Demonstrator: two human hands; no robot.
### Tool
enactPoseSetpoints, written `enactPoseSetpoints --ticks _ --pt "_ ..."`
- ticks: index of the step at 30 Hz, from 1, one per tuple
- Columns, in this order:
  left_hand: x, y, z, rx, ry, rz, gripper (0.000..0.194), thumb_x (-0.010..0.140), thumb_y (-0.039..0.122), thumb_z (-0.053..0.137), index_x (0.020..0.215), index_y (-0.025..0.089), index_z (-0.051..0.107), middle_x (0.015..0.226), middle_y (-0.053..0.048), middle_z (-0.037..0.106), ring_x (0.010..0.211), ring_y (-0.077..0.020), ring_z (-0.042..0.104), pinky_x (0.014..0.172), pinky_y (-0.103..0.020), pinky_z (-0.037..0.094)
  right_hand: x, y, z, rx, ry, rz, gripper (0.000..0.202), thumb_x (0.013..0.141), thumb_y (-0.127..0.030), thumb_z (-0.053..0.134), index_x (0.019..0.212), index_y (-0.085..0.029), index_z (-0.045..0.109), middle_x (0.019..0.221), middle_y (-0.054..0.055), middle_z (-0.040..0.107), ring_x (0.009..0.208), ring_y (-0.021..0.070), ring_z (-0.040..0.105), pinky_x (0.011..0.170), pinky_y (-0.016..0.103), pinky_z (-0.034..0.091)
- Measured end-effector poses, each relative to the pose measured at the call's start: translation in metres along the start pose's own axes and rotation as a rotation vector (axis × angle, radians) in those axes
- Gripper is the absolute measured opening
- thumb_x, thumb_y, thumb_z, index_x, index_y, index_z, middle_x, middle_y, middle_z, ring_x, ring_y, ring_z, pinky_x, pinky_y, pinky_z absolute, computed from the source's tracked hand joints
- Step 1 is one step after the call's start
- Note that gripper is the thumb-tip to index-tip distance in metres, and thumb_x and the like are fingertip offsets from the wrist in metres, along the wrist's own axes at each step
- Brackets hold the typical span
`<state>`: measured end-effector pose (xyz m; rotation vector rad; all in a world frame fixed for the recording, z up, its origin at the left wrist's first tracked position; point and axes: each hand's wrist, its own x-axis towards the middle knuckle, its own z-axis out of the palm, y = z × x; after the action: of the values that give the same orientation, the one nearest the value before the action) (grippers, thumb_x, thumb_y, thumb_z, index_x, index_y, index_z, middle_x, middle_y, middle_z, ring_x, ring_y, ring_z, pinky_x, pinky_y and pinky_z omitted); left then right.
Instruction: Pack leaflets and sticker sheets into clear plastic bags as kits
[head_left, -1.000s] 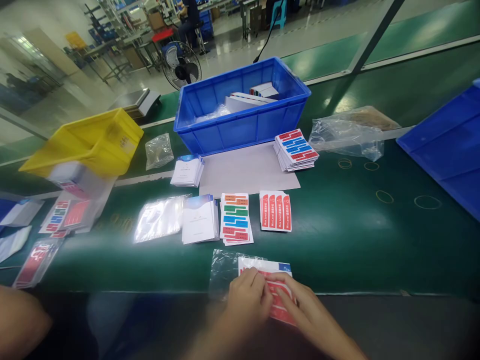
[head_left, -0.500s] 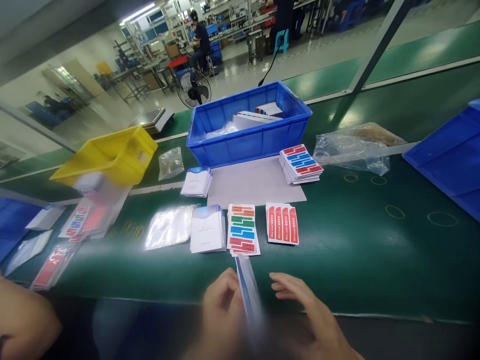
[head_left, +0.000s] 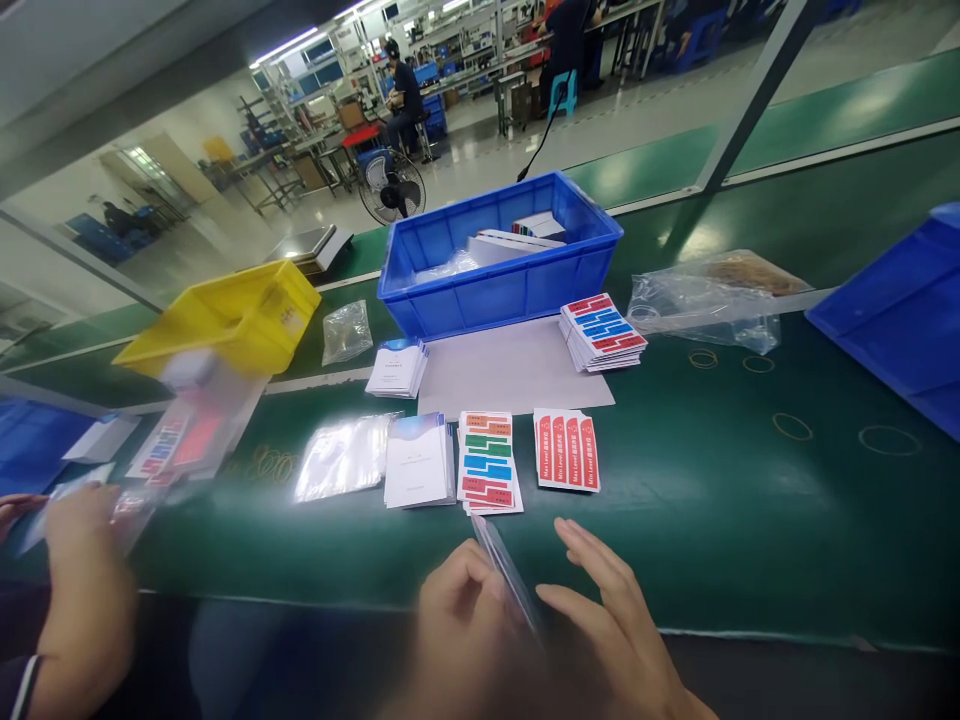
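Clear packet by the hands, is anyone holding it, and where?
Yes, the left hand pinches the clear packet by its side edge, between thumb and fingers. The right hand is open beside it, holding nothing.

The setting was a factory packing or assembly area. A long green-topped workbench point(head_left: 712, 520) bore a blue plastic bin point(head_left: 502, 290) and stacks of printed cards point(head_left: 420, 465); at the far side, workers sat or stood near metal benches and laden shelving point(head_left: 330, 75) on a glossy floor.
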<state>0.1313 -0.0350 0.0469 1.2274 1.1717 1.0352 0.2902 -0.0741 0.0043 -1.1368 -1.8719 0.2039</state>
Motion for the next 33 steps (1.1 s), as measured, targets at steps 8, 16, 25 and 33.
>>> enactPoseSetpoints --ticks 8,16,25,33 --pt "-0.002 -0.007 0.001 0.075 0.014 0.26 0.027 0.089 0.032 0.056 0.067 0.019 0.054 0.067 0.001 0.056 0.064 -0.0118 0.055 0.063 -0.023 0.046 0.011 -0.004 0.001 0.297 0.049 0.084 0.028 0.091 -0.012 0.05 0.118 -0.022 0.055 0.106 0.01 0.073 0.098 0.0201 0.07 0.083 0.029 0.058" --pt "0.014 0.016 -0.014 0.378 -0.203 0.443 0.017 0.079 0.031 0.071 0.092 0.02 0.066 0.08 -0.003 0.064 0.077 -0.0155 0.06 0.07 -0.025 0.049 0.007 0.001 -0.012 0.608 0.037 0.509 0.021 0.096 -0.019 0.046 0.089 -0.026 0.065 0.083 0.0 0.073 0.076 0.0147 0.07 0.07 0.021 0.055" --pt "0.013 0.017 -0.01 0.349 -0.256 0.227 0.017 0.078 0.015 0.064 0.061 0.015 0.065 0.058 -0.002 0.059 0.057 -0.0118 0.053 0.055 -0.023 0.04 0.002 0.007 -0.012 0.698 -0.015 0.497 0.023 0.096 -0.021 0.046 0.091 -0.025 0.068 0.084 0.0 0.074 0.075 0.0144 0.069 0.072 0.022 0.052" --pt "0.013 0.015 -0.012 0.339 -0.354 0.057 0.02 0.079 0.025 0.066 0.062 0.016 0.066 0.06 -0.002 0.059 0.057 -0.0113 0.052 0.054 -0.022 0.038 0.005 0.008 -0.008 0.716 -0.135 0.428 0.017 0.092 -0.019 0.051 0.089 -0.025 0.066 0.081 -0.001 0.073 0.071 0.0129 0.068 0.069 0.02 0.051"
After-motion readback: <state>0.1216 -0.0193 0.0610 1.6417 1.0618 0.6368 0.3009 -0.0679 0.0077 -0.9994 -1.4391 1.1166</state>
